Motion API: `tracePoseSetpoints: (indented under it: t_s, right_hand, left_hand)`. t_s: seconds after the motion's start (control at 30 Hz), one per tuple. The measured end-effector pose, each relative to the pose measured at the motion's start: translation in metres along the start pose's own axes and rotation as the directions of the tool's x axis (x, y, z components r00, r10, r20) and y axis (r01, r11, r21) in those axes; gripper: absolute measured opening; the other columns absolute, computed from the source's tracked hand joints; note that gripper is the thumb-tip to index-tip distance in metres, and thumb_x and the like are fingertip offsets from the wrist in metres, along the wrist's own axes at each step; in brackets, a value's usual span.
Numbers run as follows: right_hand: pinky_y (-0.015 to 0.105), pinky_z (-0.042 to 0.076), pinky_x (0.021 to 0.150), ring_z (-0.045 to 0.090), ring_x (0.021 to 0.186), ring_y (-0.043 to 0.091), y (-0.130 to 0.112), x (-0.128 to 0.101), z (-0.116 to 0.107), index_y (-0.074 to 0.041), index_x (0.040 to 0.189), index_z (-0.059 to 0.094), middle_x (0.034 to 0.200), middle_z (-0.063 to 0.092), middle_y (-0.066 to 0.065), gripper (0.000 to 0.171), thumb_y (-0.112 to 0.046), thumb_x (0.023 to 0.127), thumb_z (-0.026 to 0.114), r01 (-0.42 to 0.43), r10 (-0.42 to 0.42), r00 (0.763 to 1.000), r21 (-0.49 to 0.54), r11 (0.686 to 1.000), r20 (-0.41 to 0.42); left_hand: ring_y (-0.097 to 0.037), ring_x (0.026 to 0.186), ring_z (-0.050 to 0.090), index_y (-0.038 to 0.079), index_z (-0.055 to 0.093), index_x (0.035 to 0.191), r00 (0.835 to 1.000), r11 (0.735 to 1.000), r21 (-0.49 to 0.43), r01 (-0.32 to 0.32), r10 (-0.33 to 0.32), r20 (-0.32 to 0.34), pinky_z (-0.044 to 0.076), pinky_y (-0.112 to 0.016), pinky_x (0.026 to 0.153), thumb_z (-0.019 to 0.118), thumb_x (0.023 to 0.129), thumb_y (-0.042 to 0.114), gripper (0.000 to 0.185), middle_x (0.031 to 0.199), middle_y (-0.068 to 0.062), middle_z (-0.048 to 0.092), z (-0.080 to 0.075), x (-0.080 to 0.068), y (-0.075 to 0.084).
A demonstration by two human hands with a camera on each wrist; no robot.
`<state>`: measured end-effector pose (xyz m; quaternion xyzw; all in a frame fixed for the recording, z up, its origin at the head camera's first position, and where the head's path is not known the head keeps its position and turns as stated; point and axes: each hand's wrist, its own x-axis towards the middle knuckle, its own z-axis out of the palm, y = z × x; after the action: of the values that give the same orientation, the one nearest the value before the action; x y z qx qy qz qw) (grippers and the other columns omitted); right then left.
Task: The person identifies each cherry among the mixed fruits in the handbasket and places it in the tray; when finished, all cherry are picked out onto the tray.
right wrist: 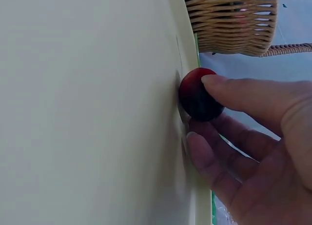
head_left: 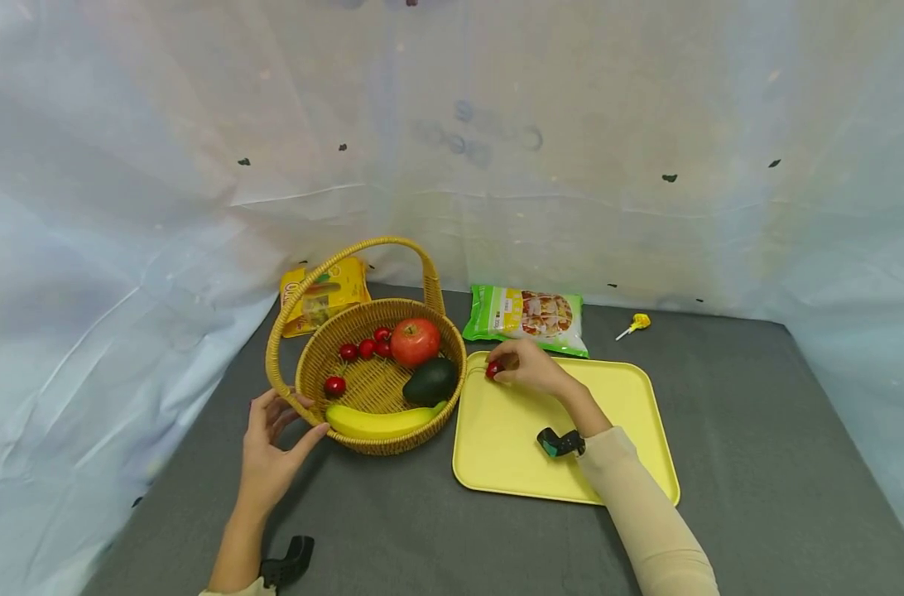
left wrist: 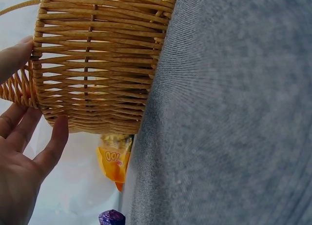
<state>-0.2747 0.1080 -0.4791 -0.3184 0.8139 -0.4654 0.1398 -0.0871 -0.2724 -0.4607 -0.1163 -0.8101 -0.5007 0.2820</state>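
Note:
At the left front of the wicker basket (head_left: pixel 385 447), my left hand (head_left: pixel 269 451) holds the rim by the foot of the handle (head_left: pixel 273 352). The left wrist view shows the thumb (left wrist: pixel 17 59) on the rim and fingers around the handle's base. Inside the basket lie several cherries (head_left: pixel 335 386), a red apple (head_left: pixel 415 342), a dark green avocado (head_left: pixel 431 382) and a banana (head_left: pixel 381 422). My right hand (head_left: pixel 530 367) pinches a dark red cherry (right wrist: pixel 197 95) between thumb and fingers, low over the far left corner of the yellow tray (head_left: pixel 512 447).
Behind the tray lies a green-and-white food packet (head_left: pixel 534 319). A yellow snack bag (head_left: pixel 333 290) sits behind the basket, and a yellow lollipop (head_left: pixel 634 325) lies at the back right. Something wrapped in purple (left wrist: pixel 112 217) shows in the left wrist view. A pale sheet hangs behind the table.

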Motion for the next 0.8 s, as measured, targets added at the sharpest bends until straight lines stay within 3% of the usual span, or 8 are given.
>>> tracePoseSetpoints:
  t_s: [0.13, 0.4, 0.6, 0.7, 0.8]
  right_hand:
    - [0.039, 0.058, 0.076, 0.067, 0.091, 0.033, 0.001, -0.001, 0.0, 0.012, 0.114, 0.067, 0.109, 0.067, 0.022, 0.028, 0.007, 0.087, 0.072, 0.031, -0.031, 0.999, -0.008, 0.999, 0.015]
    - [0.039, 0.055, 0.081, 0.061, 0.096, 0.029, -0.008, 0.0, -0.003, 0.006, 0.119, 0.067, 0.109, 0.064, 0.017, 0.031, 0.0, 0.089, 0.073, 0.002, -0.004, 0.999, -0.06, 0.998, -0.043]
    - [0.045, 0.056, 0.08, 0.063, 0.097, 0.029, -0.046, 0.018, -0.009, 0.003, 0.117, 0.068, 0.113, 0.066, 0.019, 0.026, -0.005, 0.093, 0.07, 0.141, -0.14, 0.985, -0.005, 0.99, -0.099]
    - [0.043, 0.056, 0.08, 0.065, 0.095, 0.023, -0.076, 0.039, -0.004, 0.003, 0.118, 0.068, 0.112, 0.068, 0.018, 0.026, -0.009, 0.094, 0.069, 0.225, -0.224, 0.974, 0.03, 0.974, -0.034]
    - [0.037, 0.056, 0.084, 0.065, 0.095, 0.018, -0.105, 0.066, 0.007, 0.001, 0.12, 0.068, 0.112, 0.069, 0.016, 0.027, -0.01, 0.095, 0.069, 0.272, -0.276, 0.956, 0.053, 0.961, 0.102]
  left_hand:
    - [-0.015, 0.112, 0.058, -0.011, 0.041, 0.137, 1.0, 1.0, -0.009, -0.002, 0.003, 0.009, 0.047, -0.018, 0.097, 0.079, 0.069, -0.022, 0.08, 0.112, -0.014, 0.061, -0.001, -0.004, -0.02]
    - [-0.019, 0.111, 0.059, -0.011, 0.041, 0.137, 1.0, 0.999, -0.014, -0.029, 0.029, 0.004, 0.048, -0.02, 0.097, 0.079, 0.068, -0.023, 0.079, 0.112, -0.015, 0.061, -0.001, -0.004, -0.02]
    - [-0.016, 0.11, 0.058, -0.014, 0.041, 0.135, 0.998, 0.998, -0.005, -0.068, 0.068, -0.01, 0.047, -0.018, 0.097, 0.077, 0.063, -0.03, 0.082, 0.108, -0.023, 0.06, -0.001, -0.003, -0.02]
    - [-0.017, 0.109, 0.059, -0.018, 0.041, 0.132, 0.995, 0.995, -0.001, -0.098, 0.098, -0.01, 0.047, -0.018, 0.097, 0.075, 0.06, -0.033, 0.082, 0.106, -0.027, 0.059, 0.0, -0.001, -0.012]
    - [-0.019, 0.108, 0.059, -0.02, 0.04, 0.13, 0.993, 0.993, -0.009, -0.117, 0.117, -0.007, 0.048, -0.018, 0.097, 0.074, 0.06, -0.034, 0.079, 0.105, -0.03, 0.058, 0.001, 0.002, 0.0]
